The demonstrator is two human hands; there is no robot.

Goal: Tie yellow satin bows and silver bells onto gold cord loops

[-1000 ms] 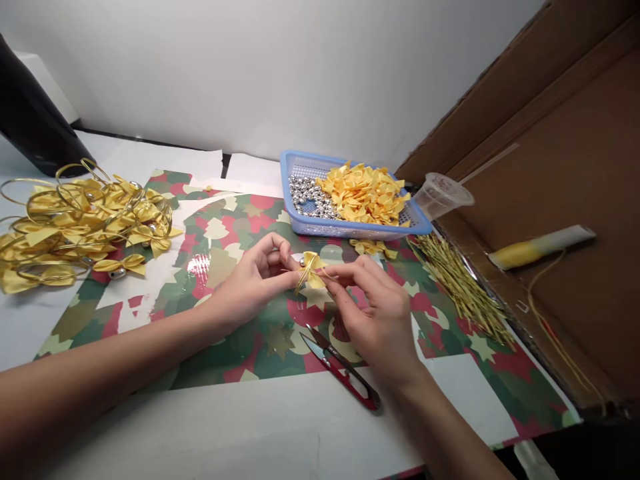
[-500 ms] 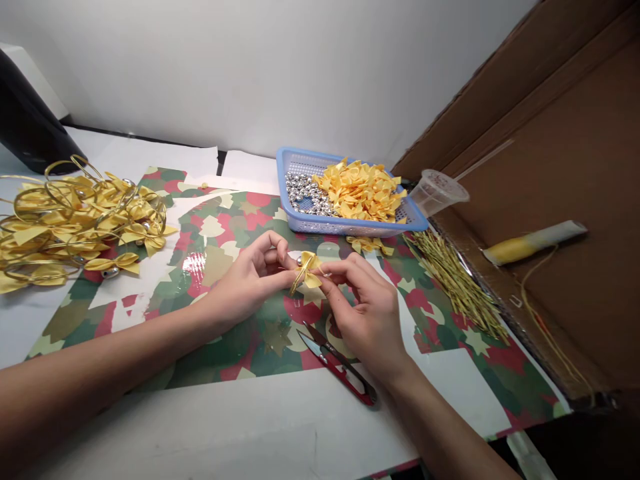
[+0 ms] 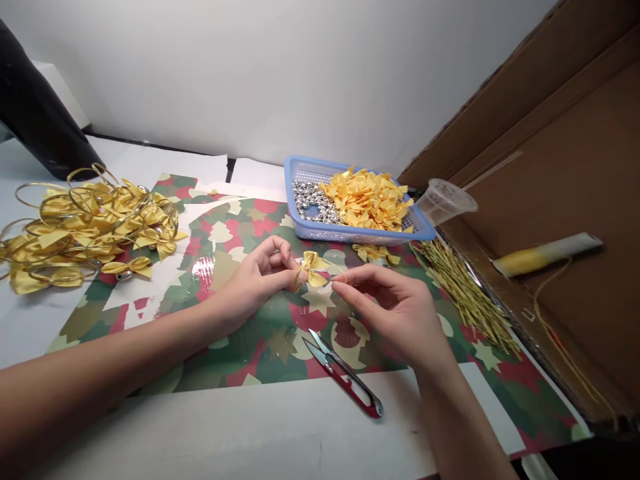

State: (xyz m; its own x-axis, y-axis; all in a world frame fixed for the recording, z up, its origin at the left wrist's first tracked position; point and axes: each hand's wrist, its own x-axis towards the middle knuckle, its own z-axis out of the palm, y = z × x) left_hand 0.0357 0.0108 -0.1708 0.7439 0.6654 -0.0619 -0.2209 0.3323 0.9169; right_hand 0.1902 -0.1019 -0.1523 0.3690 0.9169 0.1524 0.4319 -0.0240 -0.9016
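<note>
Between my hands is a yellow ribbon bow (image 3: 313,269) with a gold wire loop at its left side. My left hand (image 3: 267,270) is closed in a pinch on the loop and the bow's left edge, and a bit of a silver bell shows there. From the bow a thin yellow thread (image 3: 333,268) runs right to my right hand (image 3: 390,300), whose thumb and forefinger are pinched on its end. Below them lie thread snips (image 3: 345,377) with a red and dark handle, blades pointing up and left.
A blue basket (image 3: 300,230) holds silver bells (image 3: 313,200) and yellow bows (image 3: 373,200). Finished-looking bows on gold loops (image 3: 90,227) are heaped at left. Gold wire ties (image 3: 470,297), a plastic cup (image 3: 445,200) and a yellow thread spool (image 3: 547,253) are at right.
My right hand has moved right, away from the bow, drawing the thread out between them. My left hand keeps its pinch. The whole view has shifted slightly.
</note>
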